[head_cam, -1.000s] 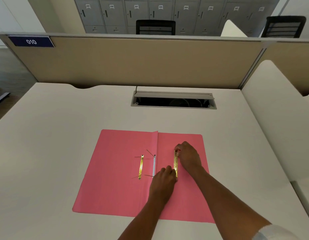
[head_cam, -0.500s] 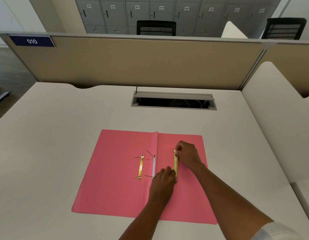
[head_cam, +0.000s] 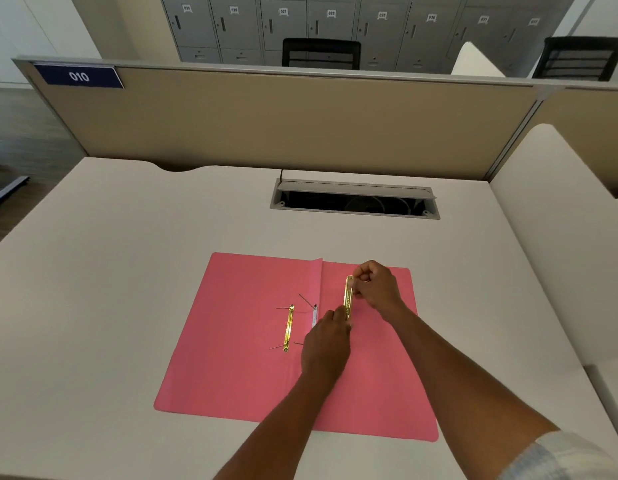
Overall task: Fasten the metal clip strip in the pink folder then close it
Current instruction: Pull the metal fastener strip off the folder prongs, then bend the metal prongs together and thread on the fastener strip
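The pink folder [head_cam: 231, 341] lies open and flat on the white desk [head_cam: 127, 271]. A gold metal clip strip [head_cam: 349, 296] is over the folder's right half, raised a little off the page. My right hand [head_cam: 376, 285] pinches its far end and my left hand [head_cam: 326, 341] grips its near end. A second gold strip [head_cam: 288, 328] lies on the left half with thin prongs sticking out at both ends. A white fastener piece [head_cam: 314, 315] with a prong sits at the spine fold.
A cable tray opening [head_cam: 356, 200] is set into the desk behind the folder. A beige partition [head_cam: 266, 123] closes the far side and a white divider [head_cam: 549, 216] the right side. Lockers and two black chairs stand beyond.
Both hands have lifted the gold clip strip slightly and carried it a little farther from me; before, it lay flat on the folder's right half.
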A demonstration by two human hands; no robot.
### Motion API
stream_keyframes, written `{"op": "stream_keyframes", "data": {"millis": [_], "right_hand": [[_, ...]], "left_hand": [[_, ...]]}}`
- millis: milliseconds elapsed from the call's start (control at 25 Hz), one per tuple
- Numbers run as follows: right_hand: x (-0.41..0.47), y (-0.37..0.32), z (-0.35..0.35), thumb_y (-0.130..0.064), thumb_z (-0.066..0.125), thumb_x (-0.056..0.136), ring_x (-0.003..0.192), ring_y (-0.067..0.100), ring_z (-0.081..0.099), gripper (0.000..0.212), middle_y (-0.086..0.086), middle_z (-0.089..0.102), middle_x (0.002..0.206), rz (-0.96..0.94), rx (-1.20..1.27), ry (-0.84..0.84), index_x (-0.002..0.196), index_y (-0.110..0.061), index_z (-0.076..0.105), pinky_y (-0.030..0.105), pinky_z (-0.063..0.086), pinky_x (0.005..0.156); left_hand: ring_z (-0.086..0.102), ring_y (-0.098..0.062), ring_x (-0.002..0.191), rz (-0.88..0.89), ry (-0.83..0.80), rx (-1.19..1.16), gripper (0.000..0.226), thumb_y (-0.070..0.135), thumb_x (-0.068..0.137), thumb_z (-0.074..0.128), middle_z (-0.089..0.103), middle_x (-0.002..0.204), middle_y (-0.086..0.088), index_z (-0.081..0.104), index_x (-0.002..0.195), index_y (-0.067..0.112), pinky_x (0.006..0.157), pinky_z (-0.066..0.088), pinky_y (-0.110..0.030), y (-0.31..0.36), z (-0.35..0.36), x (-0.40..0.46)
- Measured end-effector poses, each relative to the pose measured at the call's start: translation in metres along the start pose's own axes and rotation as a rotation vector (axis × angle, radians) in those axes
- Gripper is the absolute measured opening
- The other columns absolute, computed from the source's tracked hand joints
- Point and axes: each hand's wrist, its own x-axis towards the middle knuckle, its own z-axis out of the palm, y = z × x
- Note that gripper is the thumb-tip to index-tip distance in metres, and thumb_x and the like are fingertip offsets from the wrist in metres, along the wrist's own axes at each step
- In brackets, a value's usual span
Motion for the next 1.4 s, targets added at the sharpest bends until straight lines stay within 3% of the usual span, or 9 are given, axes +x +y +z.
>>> {"op": "stream_keyframes", "data": {"millis": [240,440,560,680,920,1040,1240,1320,1400], "right_hand": [[-0.001,-0.037,0.015,-0.003,0.073,0.083,0.069,0.022,0.068,0.016,0.011,0.067,0.082,-0.049,0.138,-0.072,0.094,-0.007,0.062,0.035,0.061,0.067],[-0.005,-0.054,0.038,-0.002,0.071,0.084,0.072,0.026,0.067,0.014,0.016,0.066,0.086,-0.073,0.246,-0.139,0.093,-0.007,0.063,0.037,0.06,0.068],[-0.014,-0.052,0.053,-0.008,0.066,0.09,0.071,0.023,0.069,0.009,0.016,0.069,0.089,-0.079,0.22,-0.126,0.097,-0.005,0.063,0.036,0.06,0.069],[-0.032,-0.031,0.062,-0.01,0.06,0.092,0.073,0.019,0.068,0.009,0.014,0.07,0.093,-0.074,0.087,-0.128,0.099,-0.005,0.064,0.038,0.058,0.072],[-0.076,0.021,0.057,-0.004,0.07,0.084,0.09,0.021,0.069,0.014,0.003,0.074,0.095,-0.069,-0.097,-0.323,0.096,-0.011,0.073,0.029,0.055,0.078],[-0.087,0.03,0.054,-0.009,0.074,0.082,0.089,0.027,0.068,0.017,0.01,0.074,0.1,-0.097,-0.124,-0.391,0.098,-0.014,0.075,0.036,0.053,0.084],[-0.089,0.029,0.06,-0.019,0.079,0.078,0.074,0.007,0.05,0.019,0.0,0.058,0.089,-0.179,-0.267,-0.461,0.097,-0.023,0.077,0.021,0.042,0.07],[-0.09,0.028,0.064,-0.018,0.078,0.079,0.075,0.009,0.052,0.015,-0.002,0.059,0.086,-0.177,-0.261,-0.42,0.093,-0.021,0.078,0.024,0.042,0.071],[-0.091,0.028,0.067,-0.015,0.077,0.079,0.078,0.011,0.057,0.011,-0.005,0.063,0.085,-0.169,-0.236,-0.391,0.09,-0.017,0.078,0.027,0.044,0.073]], "left_hand": [[0.065,-0.018,0.077,-0.233,0.139,-0.155,0.019,0.031,0.097,0.051,0.071,0.088,0.003,0.066,0.103,0.021,0.067,0.054,-0.034,-0.005,-0.035,0.023],[0.064,-0.012,0.053,-0.383,0.106,-0.623,0.012,0.02,0.089,0.065,0.073,0.066,0.0,0.076,0.085,0.018,0.057,0.057,-0.028,-0.035,-0.067,0.032],[0.061,-0.012,0.053,-0.464,0.063,-0.786,0.01,0.015,0.088,0.068,0.075,0.071,-0.007,0.077,0.086,0.013,0.055,0.054,-0.027,-0.059,-0.08,0.032],[0.058,-0.014,0.062,-0.501,0.007,-0.829,0.013,0.012,0.09,0.065,0.075,0.081,-0.011,0.077,0.092,0.008,0.054,0.047,-0.025,-0.08,-0.084,0.025],[0.052,-0.013,0.06,-0.553,-0.107,-0.899,0.009,0.009,0.09,0.067,0.067,0.073,-0.004,0.075,0.088,0.011,0.047,0.046,-0.018,-0.107,-0.079,0.008],[0.056,-0.022,0.068,-0.58,-0.163,-0.92,0.009,0.012,0.089,0.069,0.069,0.081,-0.012,0.074,0.095,0.006,0.058,0.05,-0.028,-0.115,-0.072,0.002],[0.056,-0.026,0.077,-0.585,-0.193,-0.956,0.018,0.016,0.089,0.069,0.068,0.087,-0.019,0.073,0.101,0.002,0.07,0.049,-0.036,-0.116,-0.071,-0.001],[0.058,-0.025,0.074,-0.571,-0.211,-0.957,0.019,0.015,0.089,0.069,0.069,0.086,-0.017,0.072,0.101,0.0,0.069,0.051,-0.032,-0.114,-0.071,-0.001],[0.062,-0.017,0.064,-0.556,-0.241,-0.954,0.016,0.013,0.09,0.069,0.07,0.082,-0.012,0.072,0.099,0.0,0.057,0.052,-0.02,-0.112,-0.073,-0.001]]}}
